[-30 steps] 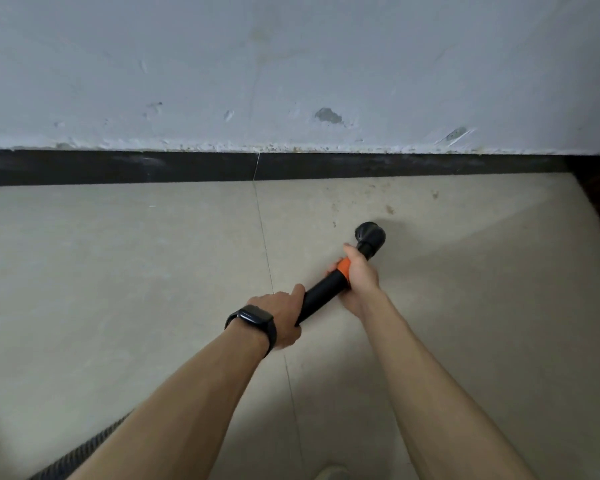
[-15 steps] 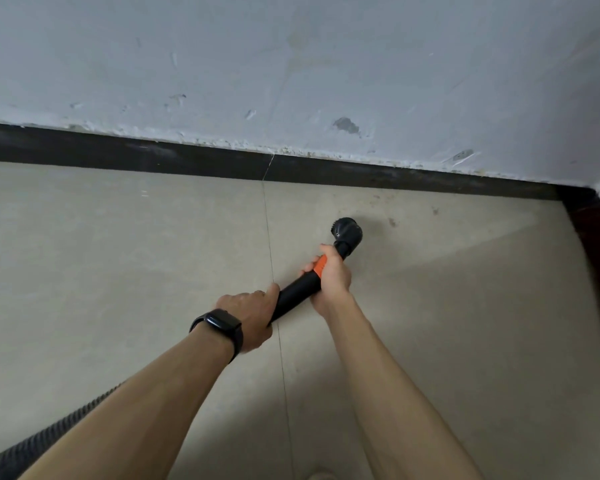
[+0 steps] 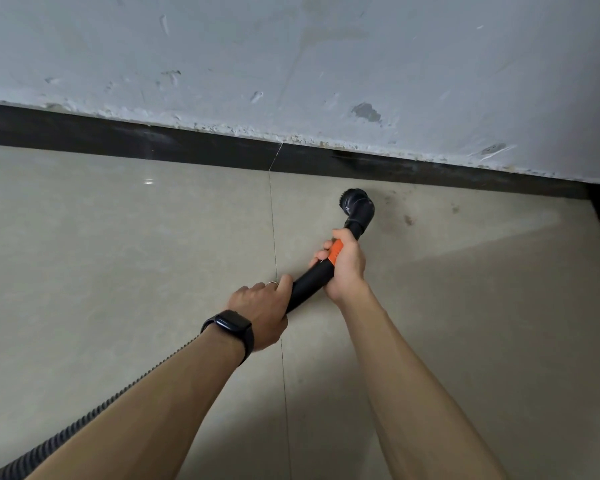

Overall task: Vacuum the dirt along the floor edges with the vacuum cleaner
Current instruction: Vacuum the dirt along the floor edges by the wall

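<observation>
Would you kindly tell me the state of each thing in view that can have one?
left hand: grips the rear of the vacuum wand.
right hand: grips the wand at its orange band.
brush nozzle: near the baseboard, not touching it.
dirt spots: on the tile, right of the nozzle.
hose: trails under the left forearm.
watch: worn on the left wrist.

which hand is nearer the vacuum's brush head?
Right. The right hand grips the wand at its orange collar, just behind the brush head; the left hand holds the wand farther back, toward the ribbed hose.
</observation>
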Tool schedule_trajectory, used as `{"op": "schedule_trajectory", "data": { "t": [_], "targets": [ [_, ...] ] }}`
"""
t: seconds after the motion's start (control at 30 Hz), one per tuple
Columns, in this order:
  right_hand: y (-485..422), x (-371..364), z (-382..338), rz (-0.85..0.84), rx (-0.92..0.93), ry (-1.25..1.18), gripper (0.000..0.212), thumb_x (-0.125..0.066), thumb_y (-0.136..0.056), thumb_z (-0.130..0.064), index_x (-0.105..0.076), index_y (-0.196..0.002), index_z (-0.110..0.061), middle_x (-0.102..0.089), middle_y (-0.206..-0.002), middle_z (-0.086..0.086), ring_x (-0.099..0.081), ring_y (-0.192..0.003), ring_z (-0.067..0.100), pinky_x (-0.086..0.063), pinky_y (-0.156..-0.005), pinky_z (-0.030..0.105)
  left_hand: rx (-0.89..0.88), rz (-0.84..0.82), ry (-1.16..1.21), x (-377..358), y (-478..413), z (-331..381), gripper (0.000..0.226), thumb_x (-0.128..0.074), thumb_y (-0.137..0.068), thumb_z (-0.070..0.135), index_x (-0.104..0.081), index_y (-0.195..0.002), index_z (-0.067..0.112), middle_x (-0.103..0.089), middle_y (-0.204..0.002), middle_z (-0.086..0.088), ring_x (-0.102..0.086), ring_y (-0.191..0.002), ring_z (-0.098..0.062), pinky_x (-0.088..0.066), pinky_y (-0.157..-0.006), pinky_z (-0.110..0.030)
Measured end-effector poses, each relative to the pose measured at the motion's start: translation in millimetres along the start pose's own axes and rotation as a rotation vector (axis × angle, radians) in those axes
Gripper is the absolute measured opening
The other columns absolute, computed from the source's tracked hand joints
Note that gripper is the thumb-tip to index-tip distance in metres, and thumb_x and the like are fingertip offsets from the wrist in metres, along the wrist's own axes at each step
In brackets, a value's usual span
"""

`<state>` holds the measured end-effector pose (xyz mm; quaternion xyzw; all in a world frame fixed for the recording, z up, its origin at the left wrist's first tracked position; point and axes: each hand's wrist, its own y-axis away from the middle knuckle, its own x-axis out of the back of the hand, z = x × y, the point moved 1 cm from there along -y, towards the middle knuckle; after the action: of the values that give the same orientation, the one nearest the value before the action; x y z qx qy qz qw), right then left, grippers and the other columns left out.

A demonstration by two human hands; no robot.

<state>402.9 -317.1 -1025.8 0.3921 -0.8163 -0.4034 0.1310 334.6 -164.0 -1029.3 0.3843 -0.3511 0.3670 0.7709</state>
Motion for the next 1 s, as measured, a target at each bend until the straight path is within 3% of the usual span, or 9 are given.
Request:
{"op": "schedule_trajectory", "data": {
  "t": [0.17,0.63,1.0],
  "targets": [
    [-10.7,-11.6,-5.7,0.044,0.038,0.034,0.017,-0.066,-0.089,-0.016,-0.052,-0.079,-0.014,-0.051,-0.057,-0.002,-0.045,-0.039,0.015,-0.043,-0.044,0.023,0.007,0.009,0.101,2.6,-11.7,-8.1,0.034,-0.052,-0.085,0.026,-0.019,-0.093,0.027,-0.036,-0.070,0.010,-0.034,-0.055,-0.011,-0.022,-0.050,-0.030],
    [-21.3,-35.5,-14.0,0.080,0.065,0.059,0.015,-0.070,-0.087,-0.016,-0.057,-0.080,-0.013,-0.054,-0.057,-0.002,-0.047,-0.040,0.015,-0.044,-0.046,0.024,0.099,-0.036,0.300,11.9,-31.0,-20.4,0.034,-0.054,-0.079,0.021,-0.023,-0.090,0.031,-0.047,-0.072,0.009,-0.045,-0.059,-0.010,-0.028,-0.048,-0.028],
    [20.3,-96.9,36.5,-0.006,0.027,0.112,0.020,-0.072,-0.093,-0.020,-0.057,-0.095,-0.008,-0.059,-0.060,0.005,-0.059,-0.046,0.022,-0.054,-0.051,0.032,0.182,0.050,0.211,34.1,17.5,-95.0,0.032,-0.055,-0.078,0.029,-0.026,-0.090,0.034,-0.052,-0.066,0.006,-0.049,-0.054,-0.015,-0.029,-0.047,-0.027]
  ]
}}
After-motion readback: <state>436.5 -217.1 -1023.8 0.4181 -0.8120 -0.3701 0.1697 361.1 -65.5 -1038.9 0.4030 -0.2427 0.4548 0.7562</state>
